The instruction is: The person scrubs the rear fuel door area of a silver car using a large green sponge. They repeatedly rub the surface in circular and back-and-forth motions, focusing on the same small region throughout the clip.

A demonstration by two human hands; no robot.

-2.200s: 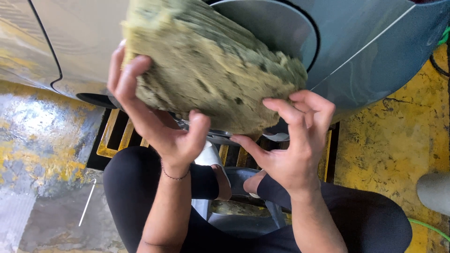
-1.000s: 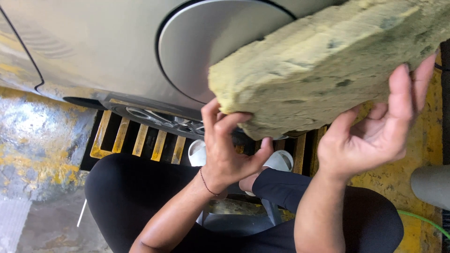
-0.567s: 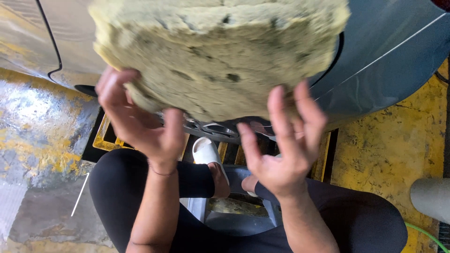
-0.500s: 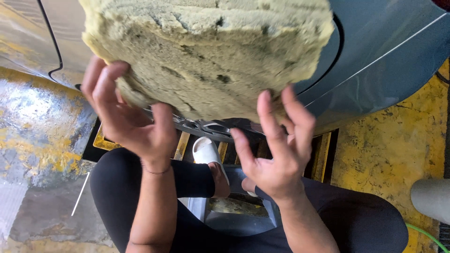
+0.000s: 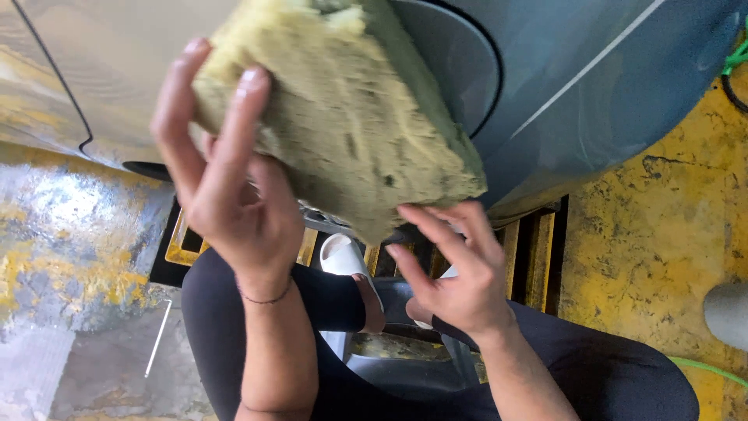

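A big yellow-green sponge (image 5: 351, 117) is up in the air in front of a grey car (image 5: 608, 86), close to the camera and tilted. The left hand (image 5: 226, 187) holds its left end — the fingers curl over the top edge and the palm sits under it. The right hand (image 5: 456, 269) is below the sponge's lower corner. Its fingers are spread and only the tips touch the sponge — it does not grip. Under the hands are the person's knees in black trousers (image 5: 623, 374), a white shoe (image 5: 343, 257) and a yellow floor grate (image 5: 538, 257). The wet floor (image 5: 70, 257) is grey and yellow.
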